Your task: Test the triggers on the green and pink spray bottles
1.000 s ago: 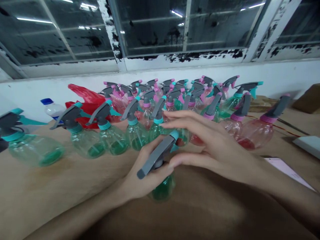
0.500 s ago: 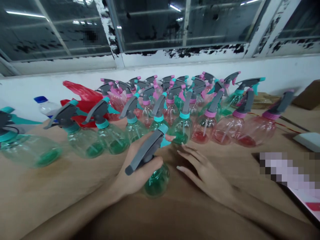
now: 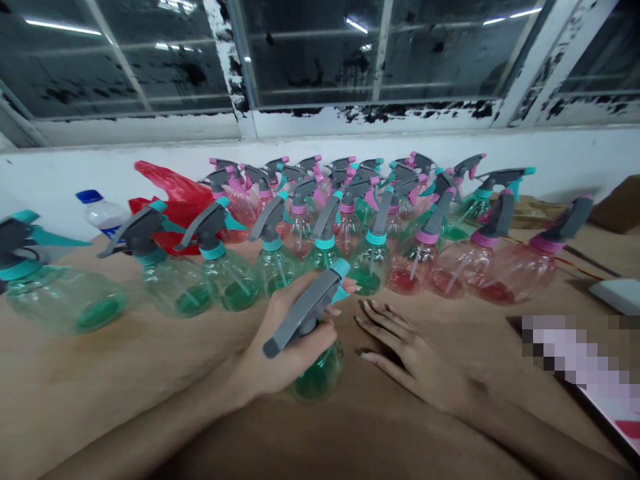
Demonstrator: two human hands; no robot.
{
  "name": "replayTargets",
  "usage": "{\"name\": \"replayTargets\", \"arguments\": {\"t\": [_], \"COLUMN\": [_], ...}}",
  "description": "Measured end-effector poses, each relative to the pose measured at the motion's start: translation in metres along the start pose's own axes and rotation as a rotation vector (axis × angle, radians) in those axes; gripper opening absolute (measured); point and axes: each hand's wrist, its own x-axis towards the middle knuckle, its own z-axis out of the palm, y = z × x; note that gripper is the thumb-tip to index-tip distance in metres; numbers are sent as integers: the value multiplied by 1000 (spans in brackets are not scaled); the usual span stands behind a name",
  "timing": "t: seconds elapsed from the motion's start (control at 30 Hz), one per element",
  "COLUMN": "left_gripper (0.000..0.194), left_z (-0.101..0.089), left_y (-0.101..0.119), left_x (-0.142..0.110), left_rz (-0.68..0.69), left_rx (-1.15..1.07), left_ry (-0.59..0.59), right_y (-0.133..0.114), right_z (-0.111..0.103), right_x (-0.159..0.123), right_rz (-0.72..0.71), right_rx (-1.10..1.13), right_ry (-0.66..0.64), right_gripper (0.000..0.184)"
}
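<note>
My left hand (image 3: 287, 343) is wrapped round the neck of a green spray bottle (image 3: 320, 377) with a grey and turquoise trigger head. The bottle stands on the wooden table at the near middle, its upper body partly covered by my fingers. Just to the right, my right hand (image 3: 413, 357) rests palm down on the table, fingers spread and holding nothing. Behind both hands runs a front row of spray bottles: green ones such as this bottle (image 3: 233, 283) to the left, and pink ones such as this bottle (image 3: 410, 267) to the right.
More spray bottles crowd behind the front row. A red plastic bag (image 3: 173, 187) and a blue-capped bottle (image 3: 100, 212) lie at the back left. On the right are a brown box (image 3: 620, 207), a white object (image 3: 617, 293) and a partly blurred flat item (image 3: 590, 373).
The whole view has shifted slightly, so things appear a little lower and to the right. My left hand keeps its hold on the green spray bottle; my right hand stays on the table.
</note>
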Motion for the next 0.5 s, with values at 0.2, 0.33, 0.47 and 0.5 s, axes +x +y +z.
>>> {"name": "replayTargets", "arguments": {"t": [0.2, 0.33, 0.47, 0.5], "left_gripper": [37, 38, 37, 36], "left_z": [1, 0, 2, 3], "left_y": [0, 1, -1, -2], "left_x": [0, 0, 0, 0], "left_rz": [-37, -26, -21, -30], "left_rx": [-18, -22, -30, -23], "left_ry": [-11, 1, -6, -6], "right_y": [1, 1, -1, -1], "right_z": [0, -2, -4, -5], "right_x": [0, 0, 1, 1], "right_rz": [15, 26, 28, 28], "right_rx": [1, -14, 6, 12], "right_ry": [-9, -40, -35, -28], "right_gripper": [53, 52, 53, 53]}}
